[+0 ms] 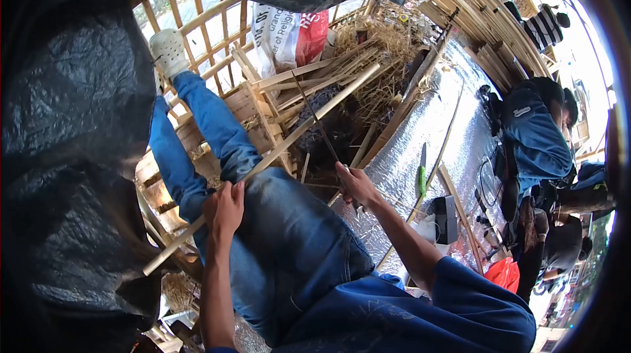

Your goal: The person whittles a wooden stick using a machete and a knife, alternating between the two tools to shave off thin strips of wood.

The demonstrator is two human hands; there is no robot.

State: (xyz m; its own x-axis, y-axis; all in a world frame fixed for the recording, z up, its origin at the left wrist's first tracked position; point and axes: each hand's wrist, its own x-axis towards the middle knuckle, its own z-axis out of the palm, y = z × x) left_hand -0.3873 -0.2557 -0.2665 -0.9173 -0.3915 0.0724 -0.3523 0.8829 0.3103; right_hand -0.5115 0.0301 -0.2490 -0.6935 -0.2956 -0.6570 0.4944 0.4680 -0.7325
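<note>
My left hand (225,208) is closed around a long bamboo strip (279,150), which slants across my thighs from lower left to upper right. Closed on the handle of a long, thin-bladed knife (315,116), my right hand (358,185) is beside my right thigh. The dark blade points up and away, and in this view it crosses the strip beyond my knees. Part of the strip is hidden under my left fingers.
A green-handled knife (422,179) lies on the silver foil mat (394,188) at right, near a dark box (445,220). Shavings (384,57) and split strips pile up ahead. A bent-over person (536,129) sits at far right. Black sheeting (79,156) hangs at left.
</note>
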